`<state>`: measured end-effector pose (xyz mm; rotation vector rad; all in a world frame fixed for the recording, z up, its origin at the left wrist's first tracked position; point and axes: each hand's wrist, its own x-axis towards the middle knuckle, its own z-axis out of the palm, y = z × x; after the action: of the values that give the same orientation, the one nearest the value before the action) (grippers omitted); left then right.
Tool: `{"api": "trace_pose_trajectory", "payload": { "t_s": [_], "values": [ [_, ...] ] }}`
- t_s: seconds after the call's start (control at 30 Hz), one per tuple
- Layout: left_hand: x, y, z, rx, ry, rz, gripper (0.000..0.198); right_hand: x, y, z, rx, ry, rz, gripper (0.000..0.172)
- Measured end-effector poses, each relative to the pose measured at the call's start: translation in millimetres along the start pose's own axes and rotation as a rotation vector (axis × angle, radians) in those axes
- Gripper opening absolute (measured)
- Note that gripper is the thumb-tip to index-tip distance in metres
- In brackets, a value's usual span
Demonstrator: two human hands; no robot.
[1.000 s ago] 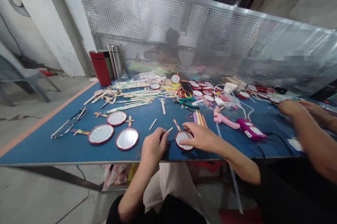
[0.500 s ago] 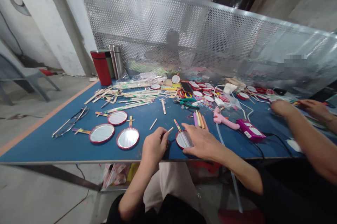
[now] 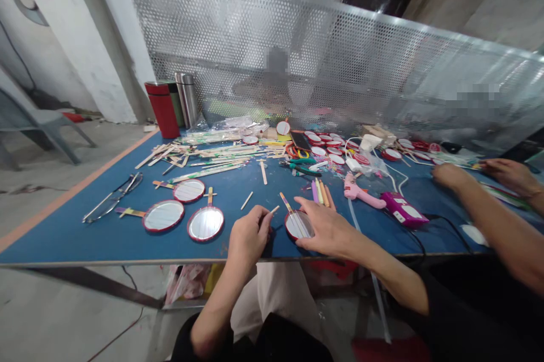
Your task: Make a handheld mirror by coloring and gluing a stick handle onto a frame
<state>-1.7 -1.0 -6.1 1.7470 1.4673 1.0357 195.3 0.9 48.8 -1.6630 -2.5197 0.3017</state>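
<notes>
My left hand point(image 3: 250, 235) rests on the blue table point(image 3: 63, 231) near its front edge, fingers curled round a short wooden stick point(image 3: 274, 210) that pokes out to the right. My right hand point(image 3: 325, 226) lies flat with fingers together, pressing on a small round red-rimmed mirror point(image 3: 296, 225) with sticks laid across it. Three finished mirrors with stick handles point(image 3: 206, 222) lie to the left of my left hand. Coloured sticks point(image 3: 321, 192) lie just beyond my right hand.
A pink glue gun point(image 3: 361, 192) and a purple box point(image 3: 403, 210) with a black cable lie to the right. Another person's hands point(image 3: 505, 172) work at the far right. Loose sticks, scissors, flasks point(image 3: 162, 108) and glasses point(image 3: 113, 196) sit further back and left. A perforated metal screen stands behind.
My right hand has slid slightly toward me over the mirror. The other person's hands have moved further right and back. My left hand has stayed put.
</notes>
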Motion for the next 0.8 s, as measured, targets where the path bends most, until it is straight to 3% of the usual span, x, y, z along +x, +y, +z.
{"api": "trace_pose_trajectory", "payload": {
  "t_s": [0.23,0.4,0.8],
  "values": [
    [-0.5,1.8,-0.9,-0.004,0.0,0.0,0.019,-8.3,0.3,-9.3,0.043,-0.009,0.04,0.089],
    [-1.3,2.8,-1.3,-0.014,-0.006,-0.008,0.019,-7.9,13.9,-18.9,0.156,0.04,0.126,0.09],
    [-1.3,2.9,-1.0,0.0,-0.004,-0.023,0.021,51.8,44.1,-17.9,0.307,0.064,0.185,0.091]
  ]
}}
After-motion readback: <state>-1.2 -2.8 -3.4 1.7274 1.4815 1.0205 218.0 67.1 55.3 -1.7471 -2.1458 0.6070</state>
